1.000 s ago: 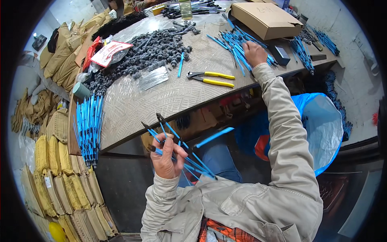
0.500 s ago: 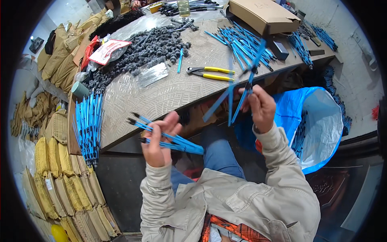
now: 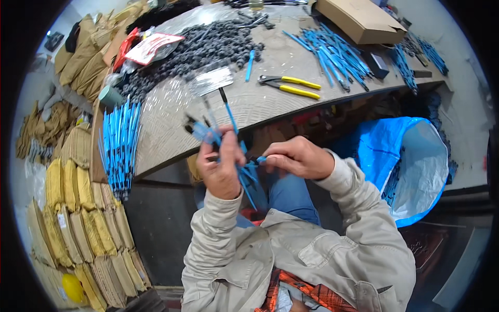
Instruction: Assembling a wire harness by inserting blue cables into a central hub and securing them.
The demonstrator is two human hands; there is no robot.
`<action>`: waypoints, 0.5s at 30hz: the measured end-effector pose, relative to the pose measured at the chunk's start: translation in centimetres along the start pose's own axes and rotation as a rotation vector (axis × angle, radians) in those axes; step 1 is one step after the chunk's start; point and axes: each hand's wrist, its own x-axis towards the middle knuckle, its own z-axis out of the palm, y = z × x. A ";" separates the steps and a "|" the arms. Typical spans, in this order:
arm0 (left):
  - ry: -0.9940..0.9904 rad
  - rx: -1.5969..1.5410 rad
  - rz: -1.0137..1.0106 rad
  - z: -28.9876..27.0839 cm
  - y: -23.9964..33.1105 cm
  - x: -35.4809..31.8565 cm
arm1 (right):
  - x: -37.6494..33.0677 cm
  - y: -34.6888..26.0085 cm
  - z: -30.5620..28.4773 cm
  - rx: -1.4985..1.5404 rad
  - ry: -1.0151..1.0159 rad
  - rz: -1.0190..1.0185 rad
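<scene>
My left hand (image 3: pixel 221 166) grips a bunch of thin blue rods with black tips (image 3: pixel 228 132), held upright in front of my chest below the table edge. My right hand (image 3: pixel 299 157) is right beside it, fingers pinched on the black end of a blue rod (image 3: pixel 258 160) where it meets the bunch. On the wooden table (image 3: pixel 171 130) behind lie a loose pile of blue rods (image 3: pixel 330 49), a heap of small black parts (image 3: pixel 197 49) and yellow-handled pliers (image 3: pixel 291 86).
A row of finished blue rods (image 3: pixel 119 145) lies along the table's left edge. A cardboard box (image 3: pixel 358 18) sits at the back right. A blue plastic sack (image 3: pixel 410 161) stands open at my right. Stacked yellow-brown packets (image 3: pixel 78 208) fill the floor at left.
My right hand came down from the table with blue rods and met my left hand. The left hand rose and turned its bunch upright.
</scene>
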 end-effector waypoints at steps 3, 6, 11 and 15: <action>0.040 -0.161 -0.074 -1.0 1.0 0.1 | 2.2 4.9 -6.1 -0.361 0.511 -0.279; 0.065 -0.265 -0.141 -0.7 1.8 -0.6 | 4.6 9.0 -16.6 -1.116 0.955 0.477; -0.202 -0.622 -0.251 -0.3 1.6 -1.5 | 4.3 13.2 -22.8 -1.285 0.888 0.832; -0.289 -0.478 -0.377 0.0 0.6 -2.8 | 4.2 12.5 -23.1 -1.253 0.855 0.887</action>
